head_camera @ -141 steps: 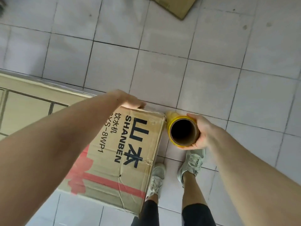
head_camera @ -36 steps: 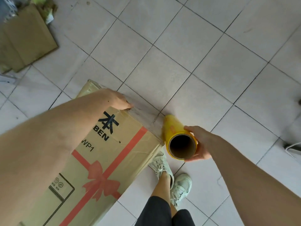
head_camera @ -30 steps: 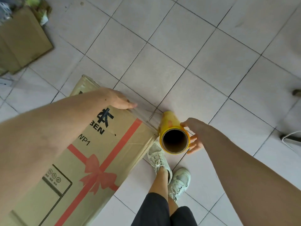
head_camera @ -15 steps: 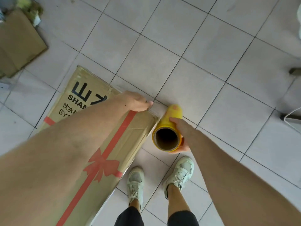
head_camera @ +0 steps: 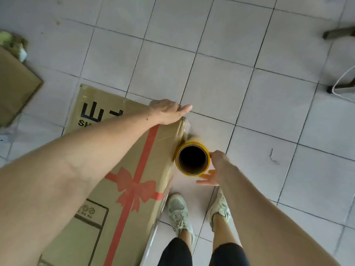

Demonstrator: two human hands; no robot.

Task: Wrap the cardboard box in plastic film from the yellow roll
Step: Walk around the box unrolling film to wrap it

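Observation:
A tall cardboard box (head_camera: 123, 189) with black lettering and a red printed ribbon and bow stands on the tiled floor at the lower left. My left hand (head_camera: 167, 111) lies flat on its top far corner, fingers together and pointing right. The yellow film roll (head_camera: 192, 158) stands on end against the box's right edge, its dark hollow core facing me. Clear film (head_camera: 184, 131) stretches from the roll onto the box corner. My right hand (head_camera: 214, 169) touches the roll's right side with fingers spread, and its grip is loose.
A flattened cardboard piece (head_camera: 15, 87) and some green rubbish (head_camera: 11, 41) lie at the left edge. Dark furniture legs (head_camera: 338, 32) and a white cord (head_camera: 343, 81) sit at the right edge. My two feet in pale sneakers (head_camera: 179, 214) stand just right of the box.
The view has swung round the box. The roll has moved closer along the box's right edge. My right hand has gone from gripping over the roll to touching its side with spread fingers.

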